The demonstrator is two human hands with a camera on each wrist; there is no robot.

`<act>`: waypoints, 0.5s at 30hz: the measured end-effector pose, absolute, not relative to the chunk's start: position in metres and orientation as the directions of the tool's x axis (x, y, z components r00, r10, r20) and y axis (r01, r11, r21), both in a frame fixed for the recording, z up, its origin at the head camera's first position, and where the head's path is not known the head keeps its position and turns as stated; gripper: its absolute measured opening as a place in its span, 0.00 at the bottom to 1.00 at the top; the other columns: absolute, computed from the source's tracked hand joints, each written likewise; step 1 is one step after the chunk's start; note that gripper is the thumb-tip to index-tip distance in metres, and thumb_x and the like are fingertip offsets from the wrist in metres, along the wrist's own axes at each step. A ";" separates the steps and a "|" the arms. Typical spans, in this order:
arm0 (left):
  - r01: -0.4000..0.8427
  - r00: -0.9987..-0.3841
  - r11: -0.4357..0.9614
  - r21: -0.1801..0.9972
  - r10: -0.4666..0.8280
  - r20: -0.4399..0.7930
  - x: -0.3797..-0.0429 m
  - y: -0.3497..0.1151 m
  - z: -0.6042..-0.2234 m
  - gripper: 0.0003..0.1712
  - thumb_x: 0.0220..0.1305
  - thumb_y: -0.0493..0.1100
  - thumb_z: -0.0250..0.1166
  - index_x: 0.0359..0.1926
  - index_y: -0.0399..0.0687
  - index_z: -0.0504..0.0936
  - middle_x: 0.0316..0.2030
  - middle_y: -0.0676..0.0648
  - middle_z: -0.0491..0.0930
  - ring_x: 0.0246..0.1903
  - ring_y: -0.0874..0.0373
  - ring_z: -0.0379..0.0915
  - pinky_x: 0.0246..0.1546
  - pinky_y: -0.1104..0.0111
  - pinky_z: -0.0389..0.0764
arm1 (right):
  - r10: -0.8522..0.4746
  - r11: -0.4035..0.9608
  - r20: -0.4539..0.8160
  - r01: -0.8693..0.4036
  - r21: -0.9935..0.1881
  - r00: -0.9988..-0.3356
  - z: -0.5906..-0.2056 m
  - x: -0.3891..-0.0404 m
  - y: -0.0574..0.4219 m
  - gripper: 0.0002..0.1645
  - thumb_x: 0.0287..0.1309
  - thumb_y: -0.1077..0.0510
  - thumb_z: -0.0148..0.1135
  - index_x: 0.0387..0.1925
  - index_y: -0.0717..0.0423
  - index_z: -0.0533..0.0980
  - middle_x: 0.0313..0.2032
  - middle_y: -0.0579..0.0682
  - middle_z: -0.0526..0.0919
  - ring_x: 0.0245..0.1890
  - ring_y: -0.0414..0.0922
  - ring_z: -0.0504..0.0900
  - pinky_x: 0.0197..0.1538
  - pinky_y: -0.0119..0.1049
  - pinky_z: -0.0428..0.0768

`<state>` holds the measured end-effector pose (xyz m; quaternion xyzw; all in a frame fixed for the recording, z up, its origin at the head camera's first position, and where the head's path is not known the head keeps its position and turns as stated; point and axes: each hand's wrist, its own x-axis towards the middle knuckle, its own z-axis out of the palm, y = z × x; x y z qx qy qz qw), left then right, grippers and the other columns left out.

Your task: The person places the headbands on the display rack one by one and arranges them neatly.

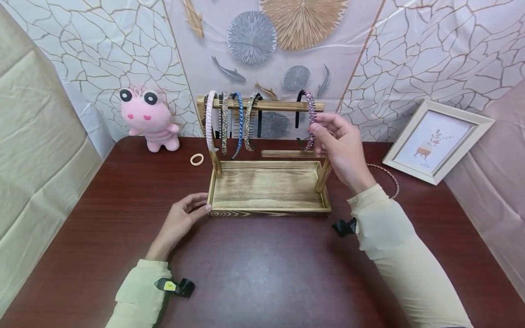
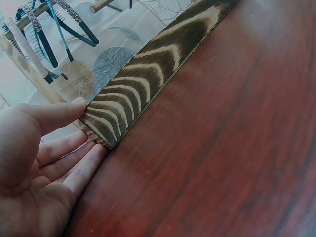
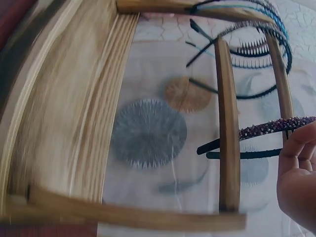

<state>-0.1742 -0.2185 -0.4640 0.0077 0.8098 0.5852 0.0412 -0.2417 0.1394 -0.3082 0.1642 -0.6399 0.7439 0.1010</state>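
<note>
A wooden headband stand has a shallow tray base (image 1: 266, 187) and an upper bar (image 1: 279, 105). Near the right end of that bar hangs a purple beaded headband (image 1: 310, 102), its beads also showing in the right wrist view. My right hand (image 1: 342, 146) pinches it between thumb and fingers at its front side. My left hand (image 1: 180, 221) touches the tray's front left corner from outside, fingers fairly straight; the left wrist view shows the thumb tip at the corner edge. Toward the bar's left end hang a pale wrapped headband (image 1: 210, 120), a blue headband (image 1: 239, 127) and glittery headbands (image 1: 249, 123).
Behind the tray runs a lower wooden rail (image 1: 287, 154). A pink plush toy (image 1: 149, 120) and a small cream ring (image 1: 197, 159) are on the left. To the right lie a thin beaded band (image 1: 393, 177) and a leaning picture frame (image 1: 439, 141). Patterned cloth hangs behind the table.
</note>
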 end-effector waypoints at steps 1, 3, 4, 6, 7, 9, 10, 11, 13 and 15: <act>-0.036 -0.997 0.317 0.948 0.060 -0.058 -0.174 -0.219 -0.464 0.27 0.64 0.49 0.69 0.61 0.44 0.77 0.57 0.42 0.80 0.57 0.54 0.76 0.48 0.78 0.74 | -0.064 -0.160 0.371 -0.357 -0.920 -0.927 -0.309 -0.243 0.135 0.07 0.64 0.64 0.63 0.44 0.58 0.78 0.33 0.49 0.84 0.18 0.39 0.73 0.23 0.28 0.75; -0.032 -0.997 0.320 0.947 0.061 -0.055 -0.175 -0.219 -0.464 0.27 0.65 0.49 0.69 0.61 0.44 0.77 0.56 0.42 0.80 0.57 0.54 0.76 0.48 0.77 0.75 | -0.069 -0.163 0.364 -0.350 -0.923 -0.929 -0.310 -0.246 0.126 0.06 0.64 0.65 0.63 0.43 0.58 0.78 0.33 0.49 0.83 0.18 0.39 0.73 0.23 0.28 0.75; -0.034 -0.997 0.320 0.947 0.060 -0.056 -0.176 -0.220 -0.465 0.26 0.65 0.49 0.69 0.61 0.44 0.77 0.56 0.43 0.80 0.57 0.55 0.76 0.48 0.77 0.75 | -0.071 -0.161 0.361 -0.347 -0.924 -0.930 -0.311 -0.247 0.122 0.06 0.64 0.65 0.63 0.43 0.57 0.78 0.33 0.48 0.83 0.18 0.39 0.73 0.23 0.28 0.75; -0.033 -0.996 0.320 0.947 0.062 -0.056 -0.177 -0.220 -0.465 0.26 0.65 0.48 0.69 0.61 0.45 0.77 0.56 0.43 0.80 0.57 0.55 0.76 0.49 0.77 0.74 | -0.073 -0.149 0.356 -0.342 -0.928 -0.932 -0.313 -0.249 0.114 0.06 0.65 0.65 0.62 0.43 0.57 0.78 0.33 0.48 0.83 0.17 0.39 0.73 0.23 0.28 0.75; -0.032 -0.996 0.319 0.947 0.064 -0.055 -0.177 -0.220 -0.466 0.26 0.65 0.48 0.69 0.61 0.44 0.77 0.56 0.43 0.80 0.57 0.54 0.76 0.49 0.77 0.74 | -0.076 -0.146 0.352 -0.338 -0.930 -0.933 -0.313 -0.250 0.111 0.07 0.65 0.65 0.62 0.44 0.57 0.77 0.33 0.48 0.83 0.17 0.39 0.73 0.23 0.28 0.75; -0.035 -0.996 0.314 0.949 0.062 -0.057 -0.177 -0.219 -0.466 0.26 0.65 0.48 0.69 0.61 0.45 0.77 0.56 0.43 0.81 0.57 0.54 0.76 0.49 0.77 0.74 | -0.088 -0.144 0.344 -0.330 -0.933 -0.935 -0.315 -0.252 0.104 0.07 0.66 0.66 0.61 0.45 0.57 0.77 0.34 0.48 0.83 0.18 0.39 0.73 0.23 0.28 0.75; -0.033 -0.997 0.314 0.949 0.061 -0.055 -0.177 -0.219 -0.466 0.26 0.64 0.48 0.69 0.61 0.44 0.77 0.56 0.42 0.81 0.57 0.54 0.76 0.49 0.77 0.74 | -0.094 -0.141 0.340 -0.326 -0.935 -0.936 -0.316 -0.253 0.101 0.08 0.66 0.66 0.60 0.45 0.57 0.76 0.35 0.47 0.83 0.18 0.38 0.73 0.24 0.28 0.76; -0.032 -0.997 0.313 0.949 0.062 -0.054 -0.176 -0.219 -0.466 0.27 0.64 0.48 0.69 0.61 0.44 0.77 0.56 0.42 0.81 0.58 0.53 0.76 0.49 0.77 0.73 | -0.099 -0.146 0.336 -0.321 -0.936 -0.937 -0.316 -0.253 0.099 0.08 0.66 0.66 0.60 0.46 0.58 0.76 0.36 0.48 0.83 0.18 0.38 0.73 0.24 0.28 0.76; -0.030 -0.997 0.309 0.951 0.061 -0.052 -0.176 -0.219 -0.466 0.27 0.64 0.48 0.69 0.61 0.44 0.77 0.56 0.42 0.81 0.58 0.53 0.76 0.50 0.77 0.73 | -0.112 -0.156 0.322 -0.303 -0.940 -0.940 -0.317 -0.255 0.094 0.09 0.66 0.66 0.60 0.47 0.59 0.76 0.37 0.48 0.84 0.19 0.38 0.73 0.24 0.28 0.76; -0.035 -0.997 0.302 0.953 0.059 -0.055 -0.175 -0.219 -0.465 0.27 0.64 0.49 0.70 0.61 0.44 0.77 0.56 0.42 0.81 0.58 0.53 0.75 0.50 0.77 0.73 | -0.121 -0.155 0.308 -0.289 -0.945 -0.944 -0.317 -0.256 0.090 0.11 0.66 0.65 0.60 0.49 0.60 0.75 0.37 0.49 0.83 0.20 0.38 0.74 0.25 0.28 0.77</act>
